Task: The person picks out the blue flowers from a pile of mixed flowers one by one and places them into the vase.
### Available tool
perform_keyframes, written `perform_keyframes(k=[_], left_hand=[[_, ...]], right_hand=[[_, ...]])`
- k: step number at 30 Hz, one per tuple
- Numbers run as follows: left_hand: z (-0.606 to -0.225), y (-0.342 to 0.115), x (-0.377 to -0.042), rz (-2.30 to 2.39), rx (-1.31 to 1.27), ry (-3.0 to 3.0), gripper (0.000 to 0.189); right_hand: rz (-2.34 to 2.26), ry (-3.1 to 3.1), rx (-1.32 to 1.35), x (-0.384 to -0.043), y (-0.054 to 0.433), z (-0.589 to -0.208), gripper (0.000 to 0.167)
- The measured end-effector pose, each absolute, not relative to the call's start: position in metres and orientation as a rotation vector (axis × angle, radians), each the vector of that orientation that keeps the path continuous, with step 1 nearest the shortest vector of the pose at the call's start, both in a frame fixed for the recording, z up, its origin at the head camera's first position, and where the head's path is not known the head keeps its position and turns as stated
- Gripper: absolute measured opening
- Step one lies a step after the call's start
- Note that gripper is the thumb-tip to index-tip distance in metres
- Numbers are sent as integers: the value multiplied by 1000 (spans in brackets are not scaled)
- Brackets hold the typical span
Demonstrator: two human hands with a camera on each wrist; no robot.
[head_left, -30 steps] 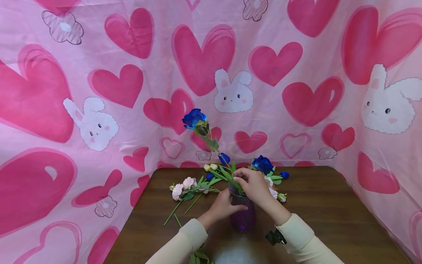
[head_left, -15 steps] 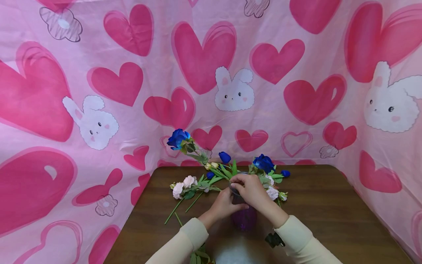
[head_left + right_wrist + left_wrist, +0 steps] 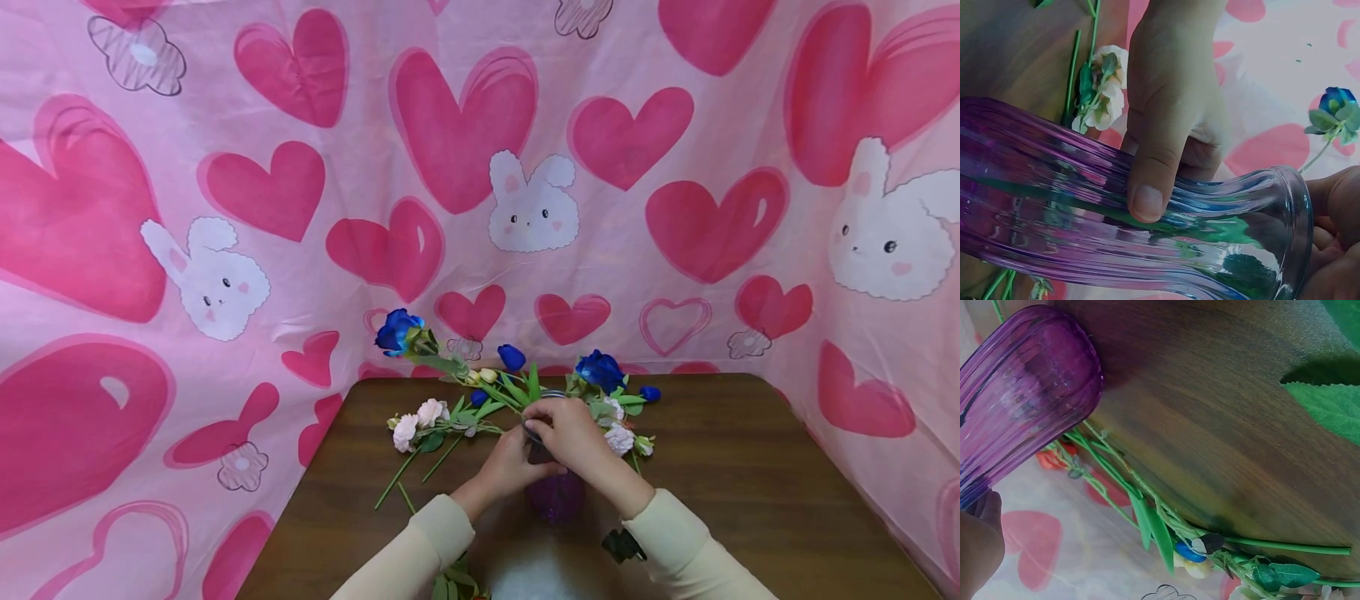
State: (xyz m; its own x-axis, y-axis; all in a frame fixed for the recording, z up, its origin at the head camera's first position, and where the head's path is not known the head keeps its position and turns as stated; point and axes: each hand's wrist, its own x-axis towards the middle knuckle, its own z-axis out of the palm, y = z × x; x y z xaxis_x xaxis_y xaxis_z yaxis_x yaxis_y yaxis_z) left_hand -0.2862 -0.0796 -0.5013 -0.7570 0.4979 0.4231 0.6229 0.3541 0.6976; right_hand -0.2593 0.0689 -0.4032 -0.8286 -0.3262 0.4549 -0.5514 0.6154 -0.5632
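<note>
Two grips: L hand (image 3: 508, 463) wrapped round the purple vase (image 3: 555, 498), upright over the table (image 3: 750, 467); R hand (image 3: 570, 427) at its mouth seemed to pinch a blue rose (image 3: 397, 332) by the stem, contact hidden. Step prob. was seating that stem; next called for slackening R fingers w/o dragging it. Leaf (image 3: 1329, 411) in L-wrist view was cut off; vase contents hard to ID.

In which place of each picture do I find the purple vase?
Head: purple vase, lower half, right of centre, partly hidden.
Left wrist: purple vase, upper left, slanted.
Right wrist: purple vase, left edge to right of centre, mostly lower half.
Shared landmark: left hand, holding it.
</note>
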Motion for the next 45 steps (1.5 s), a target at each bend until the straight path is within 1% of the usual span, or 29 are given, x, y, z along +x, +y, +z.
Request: perform_keyframes(k=[14, 21, 27, 30, 36, 45], left_hand=[[-501, -80, -286, -1371, -980, -2523, 66], [-502, -80, -286, -1375, -979, -2514, 65], [-500, -80, -286, -1383, -983, -2513, 64], [-500, -81, -286, -1374, -986, -2514, 63], [-500, -81, -285, -1369, -1014, -2499, 64], [-501, -81, -286, -1356, -1038, -2471, 70]], right_hand=[[955, -2655, 664, -262, 65, -401, 9], [903, -2732, 645, -263, 64, -394, 5], [869, -2821, 638, -265, 65, -390, 15], [845, -2863, 650, -266, 65, -388, 17], [824, -2867, 655, -265, 64, -387, 15], [815, -2821, 629, -263, 62, -384, 4]])
